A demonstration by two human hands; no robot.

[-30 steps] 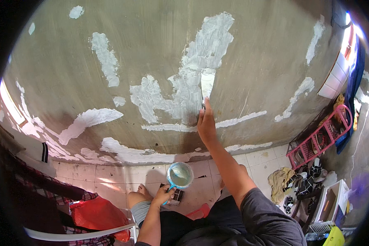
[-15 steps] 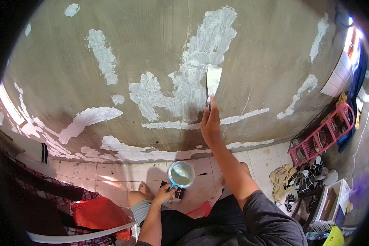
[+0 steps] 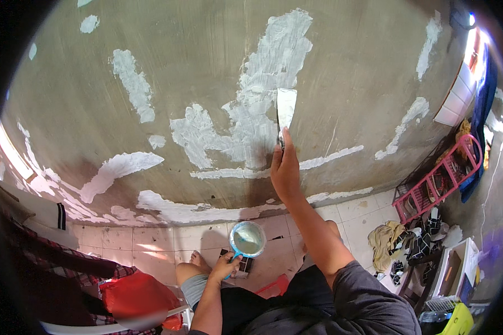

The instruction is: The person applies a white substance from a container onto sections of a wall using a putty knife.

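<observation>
My right hand (image 3: 286, 173) is closed round the handle of a putty knife (image 3: 286, 107), whose wide blade points up at the wall. The blade lies over the right edge of a large white putty patch (image 3: 257, 106); whether it touches cannot be told. Low in front of me, my left hand (image 3: 224, 264) grips the blue handle of a round dipper (image 3: 232, 239). Pale, wet-looking putty (image 3: 248, 239) sits inside the dipper. Around the big patch, the grey-brown wall (image 3: 363, 67) carries smaller white patches and a thin white strip (image 3: 335, 159).
A pink rack (image 3: 439, 184) leans at the right wall, with crumpled cloths (image 3: 385, 243) below it. A white drawer unit (image 3: 452, 273) stands near right. To the left are a red bag (image 3: 137, 296) and checked cloth (image 3: 25, 268). Pale floor tiles (image 3: 190, 240) meet the wall.
The view has shifted slightly, so the wall patches appear a little further left. My right hand and the putty knife sit slightly left in the picture. Both hands keep their holds.
</observation>
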